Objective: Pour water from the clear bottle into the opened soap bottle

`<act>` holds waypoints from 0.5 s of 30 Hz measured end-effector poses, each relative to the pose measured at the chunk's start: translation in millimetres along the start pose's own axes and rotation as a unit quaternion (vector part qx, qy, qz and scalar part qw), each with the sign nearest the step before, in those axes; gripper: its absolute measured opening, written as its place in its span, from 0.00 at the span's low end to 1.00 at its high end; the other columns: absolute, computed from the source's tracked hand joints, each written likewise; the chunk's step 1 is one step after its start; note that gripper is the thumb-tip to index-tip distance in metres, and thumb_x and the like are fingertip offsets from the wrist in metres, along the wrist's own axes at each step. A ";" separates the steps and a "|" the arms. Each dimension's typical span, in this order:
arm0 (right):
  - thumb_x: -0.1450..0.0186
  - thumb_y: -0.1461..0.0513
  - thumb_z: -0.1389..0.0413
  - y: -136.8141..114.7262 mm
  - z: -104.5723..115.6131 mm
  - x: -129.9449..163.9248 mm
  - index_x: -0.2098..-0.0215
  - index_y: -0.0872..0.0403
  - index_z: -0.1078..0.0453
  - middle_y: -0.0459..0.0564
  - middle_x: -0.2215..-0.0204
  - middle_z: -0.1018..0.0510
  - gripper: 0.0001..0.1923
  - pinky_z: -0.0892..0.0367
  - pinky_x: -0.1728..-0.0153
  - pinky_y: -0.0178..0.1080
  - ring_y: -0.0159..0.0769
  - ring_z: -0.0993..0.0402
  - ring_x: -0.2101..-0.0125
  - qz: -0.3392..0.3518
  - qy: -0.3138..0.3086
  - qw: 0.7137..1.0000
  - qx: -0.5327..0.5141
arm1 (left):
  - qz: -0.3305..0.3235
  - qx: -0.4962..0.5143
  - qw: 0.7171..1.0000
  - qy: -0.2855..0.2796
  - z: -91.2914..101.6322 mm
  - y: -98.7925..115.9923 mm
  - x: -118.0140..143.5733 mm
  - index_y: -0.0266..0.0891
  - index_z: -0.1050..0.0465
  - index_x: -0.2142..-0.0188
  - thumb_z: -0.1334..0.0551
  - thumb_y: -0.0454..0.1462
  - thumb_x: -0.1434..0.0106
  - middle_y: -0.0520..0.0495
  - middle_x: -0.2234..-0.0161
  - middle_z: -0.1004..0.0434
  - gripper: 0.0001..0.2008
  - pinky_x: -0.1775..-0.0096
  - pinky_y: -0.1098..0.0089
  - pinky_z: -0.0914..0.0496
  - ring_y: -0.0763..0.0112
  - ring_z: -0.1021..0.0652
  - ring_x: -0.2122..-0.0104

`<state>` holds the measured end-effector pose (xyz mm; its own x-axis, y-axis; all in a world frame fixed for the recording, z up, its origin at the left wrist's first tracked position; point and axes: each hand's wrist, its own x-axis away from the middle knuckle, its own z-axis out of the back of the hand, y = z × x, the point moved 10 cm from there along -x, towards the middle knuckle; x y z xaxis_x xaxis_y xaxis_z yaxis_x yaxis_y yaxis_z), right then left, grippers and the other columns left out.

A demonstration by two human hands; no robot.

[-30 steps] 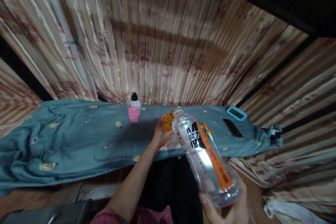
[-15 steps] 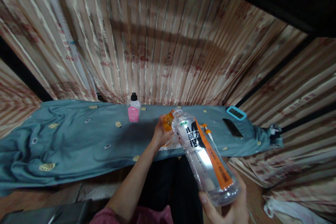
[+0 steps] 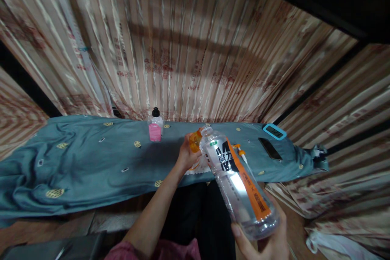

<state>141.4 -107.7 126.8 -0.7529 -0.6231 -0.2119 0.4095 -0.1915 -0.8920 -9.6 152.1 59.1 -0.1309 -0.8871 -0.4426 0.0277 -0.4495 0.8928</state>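
A teal cloth (image 3: 91, 162) covers the long table and serves as the landmark here, with striped curtains (image 3: 189, 48) hanging behind it. Above the cloth's near edge, toward its right half, a clear plastic bottle (image 3: 237, 183) with an orange and black label tilts forward, its open neck pointing at the table and its base toward the person. The right hand (image 3: 268, 239) wraps around that base from below, fingers curled on the plastic. The left hand (image 3: 187, 155) sits over the cloth's near edge, closed around a small orange bottle (image 3: 195, 142) (only its top shows past the fingers), right beside the clear bottle's neck. At the cloth's back edge stands a pink-labelled bottle (image 3: 155, 125) with a black cap. At the cloth's right end lie a dark phone (image 3: 270, 148) and a blue-framed device (image 3: 274, 131).
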 end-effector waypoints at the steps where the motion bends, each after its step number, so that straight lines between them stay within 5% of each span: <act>1: 0.54 0.44 0.39 0.3 -0.4 0.0 0.40 0.62 0.45 0.65 0.49 0.30 0.51 0.28 0.64 0.43 0.51 0.28 0.55 -0.004 -0.002 1.000 -0.003 | 0.001 -0.003 1.000 0.002 0.2 -0.4 -0.1 0.41 0.41 0.54 0.32 0.34 0.52 0.51 0.61 0.26 0.27 0.58 0.61 0.27 0.65 0.22 0.63; 15: 0.56 0.47 0.39 -3.0 -1.1 -0.3 0.40 0.67 0.46 0.70 0.47 0.32 0.53 0.29 0.65 0.44 0.56 0.32 0.50 -0.026 -0.005 1.000 -0.014 | 0.002 0.000 1.000 -0.001 1.1 2.4 -0.6 0.41 0.42 0.54 0.32 0.34 0.52 0.50 0.61 0.26 0.27 0.59 0.62 0.26 0.67 0.23 0.64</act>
<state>139.9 -106.2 129.0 -0.7671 -0.6209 -0.1612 0.3553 -0.2019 -0.9127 -10.6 151.6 61.6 -0.1337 -0.8886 -0.4388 0.0278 -0.4460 0.8946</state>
